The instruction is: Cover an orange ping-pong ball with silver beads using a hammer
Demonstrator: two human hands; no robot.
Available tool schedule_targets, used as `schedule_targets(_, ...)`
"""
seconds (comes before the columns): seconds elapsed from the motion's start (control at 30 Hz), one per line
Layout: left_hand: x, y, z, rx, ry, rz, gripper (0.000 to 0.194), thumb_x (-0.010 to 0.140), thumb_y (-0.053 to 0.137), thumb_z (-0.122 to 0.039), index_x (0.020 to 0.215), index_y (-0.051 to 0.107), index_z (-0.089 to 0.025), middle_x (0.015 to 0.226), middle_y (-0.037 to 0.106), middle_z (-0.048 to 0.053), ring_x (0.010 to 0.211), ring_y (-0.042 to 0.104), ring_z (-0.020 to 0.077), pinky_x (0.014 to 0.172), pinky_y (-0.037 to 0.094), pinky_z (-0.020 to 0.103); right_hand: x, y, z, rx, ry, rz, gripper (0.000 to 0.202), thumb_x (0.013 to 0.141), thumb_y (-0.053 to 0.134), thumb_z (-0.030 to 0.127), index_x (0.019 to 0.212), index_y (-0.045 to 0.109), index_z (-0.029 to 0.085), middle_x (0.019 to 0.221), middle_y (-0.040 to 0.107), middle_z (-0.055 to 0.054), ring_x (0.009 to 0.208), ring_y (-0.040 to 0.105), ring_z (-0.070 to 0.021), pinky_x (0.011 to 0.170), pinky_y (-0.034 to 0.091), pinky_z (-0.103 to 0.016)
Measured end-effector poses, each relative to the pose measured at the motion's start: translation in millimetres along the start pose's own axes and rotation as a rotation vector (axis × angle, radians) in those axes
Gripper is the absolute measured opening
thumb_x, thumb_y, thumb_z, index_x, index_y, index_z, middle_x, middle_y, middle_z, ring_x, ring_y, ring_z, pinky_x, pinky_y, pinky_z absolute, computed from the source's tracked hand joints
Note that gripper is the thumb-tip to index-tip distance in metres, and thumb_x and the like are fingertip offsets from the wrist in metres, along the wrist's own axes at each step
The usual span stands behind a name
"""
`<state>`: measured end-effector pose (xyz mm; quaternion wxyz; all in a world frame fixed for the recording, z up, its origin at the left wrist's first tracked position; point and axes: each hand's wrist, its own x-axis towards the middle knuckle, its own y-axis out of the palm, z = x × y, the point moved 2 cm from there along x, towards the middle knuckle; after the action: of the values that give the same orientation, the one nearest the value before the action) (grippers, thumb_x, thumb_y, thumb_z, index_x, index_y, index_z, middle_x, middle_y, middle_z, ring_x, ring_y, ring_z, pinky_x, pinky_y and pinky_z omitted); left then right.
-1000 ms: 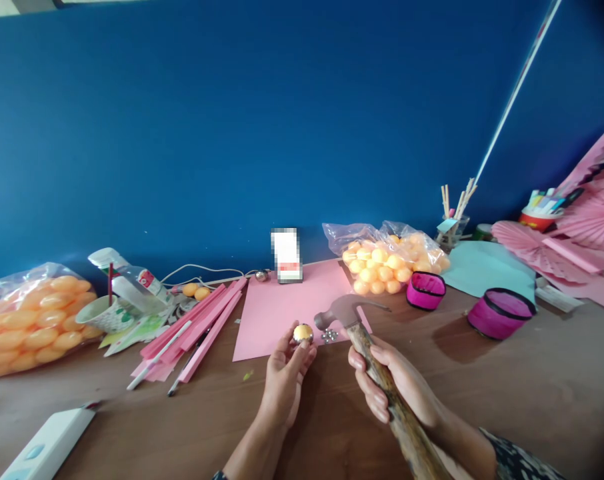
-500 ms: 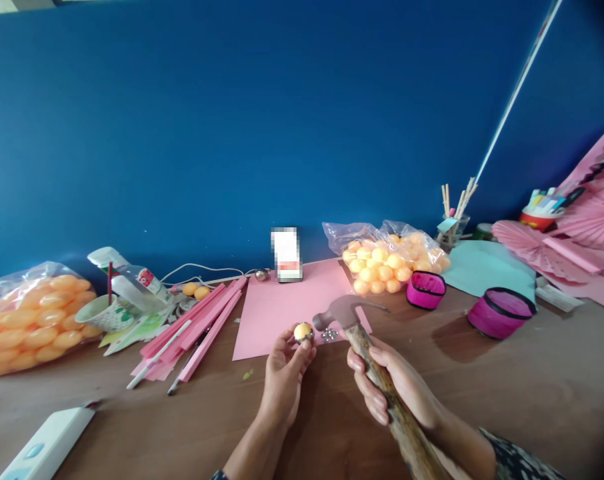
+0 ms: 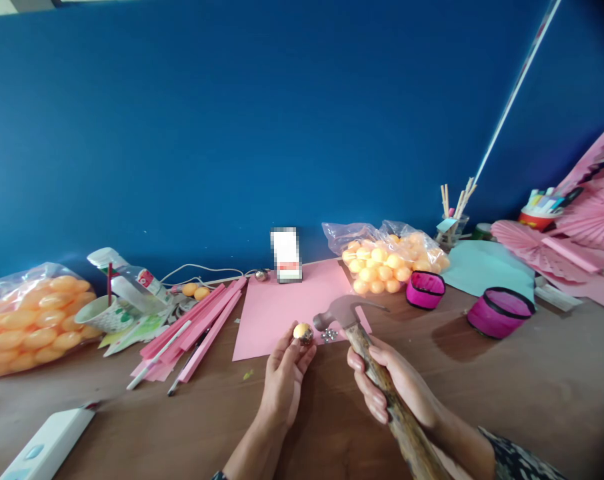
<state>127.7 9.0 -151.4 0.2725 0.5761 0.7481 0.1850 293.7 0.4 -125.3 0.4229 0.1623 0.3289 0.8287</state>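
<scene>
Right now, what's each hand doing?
Left hand: closed on a ball.
Right hand: closed around the hammer.

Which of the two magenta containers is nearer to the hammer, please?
The left container, beside the bag of orange balls. The other container stands farther from the hammer.

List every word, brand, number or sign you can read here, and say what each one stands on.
None can be read.
Bottle: red mark on the label, too small to read.
Phone: screen blurred out, with a reddish band but no legible text.
Red pen cup: yellowish marks, too small to read.
Hammer: no lettering to be made out.
</scene>
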Motion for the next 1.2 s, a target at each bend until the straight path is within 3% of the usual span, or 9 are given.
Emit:
schedule_targets(0.2, -0.2, 1.1, 0.1, 0.061, -0.010, 0.057, 0.039, 0.072, 0.065, -0.023, 0.110, 0.056, -0.019, 0.104, 0.063, 0.007, 0.090, 0.063, 0.0168, 0.086, 0.047, 0.030, 0.9, 3.5, -2.4, -0.002, 0.013, 0.007, 0.025, 0.090, 0.027, 0.031, 0.077, 0.044, 0.019, 0.041, 0.040, 0.007, 0.026, 0.027, -0.0049, 0.028, 0.034, -0.015)
schedule_targets(0.37, -1.1, 1.6, -1.1, 0.118, -0.001, 0.046, 0.051, 0.073, 0.065, -0.025, 0.121, 0.047, -0.024, 0.101, 0.064, 0.006, 0.088, 0.063, 0.0154, 0.084, 0.047, 0.029, 0.2, 6.0, 3.4, -0.014, -0.007, 0.015, 0.025, 0.089, 0.028, 0.032, 0.076, 0.045, 0.018, 0.041, 0.041, 0.007, 0.027, 0.027, -0.0048, 0.028, 0.034, -0.014)
schedule_targets(0.97, -1.5, 3.9, -5.0, 0.125, 0.014, -0.039, 0.031, 0.061, 0.074, -0.021, 0.087, 0.058, -0.016, 0.081, 0.062, 0.001, 0.071, 0.062, 0.0110, 0.069, 0.050, 0.021, -1.1, 9.2, 1.6, -0.091, 0.069, 0.031, 0.025, 0.089, 0.030, 0.037, 0.076, 0.042, 0.020, 0.039, 0.040, 0.008, 0.026, 0.027, -0.0048, 0.028, 0.034, -0.015)
schedule_targets(1.2, -3.3, 4.1, -4.9, 0.148, -0.007, -0.015, 0.027, 0.066, 0.071, -0.025, 0.086, 0.057, -0.014, 0.074, 0.060, 0.001, 0.063, 0.059, 0.0087, 0.062, 0.049, 0.019, -2.6, 12.4, 5.1, -0.098, 0.031, 0.035, 0.024, 0.089, 0.030, 0.037, 0.077, 0.042, 0.020, 0.039, 0.040, 0.008, 0.026, 0.029, -0.0055, 0.028, 0.033, -0.015)
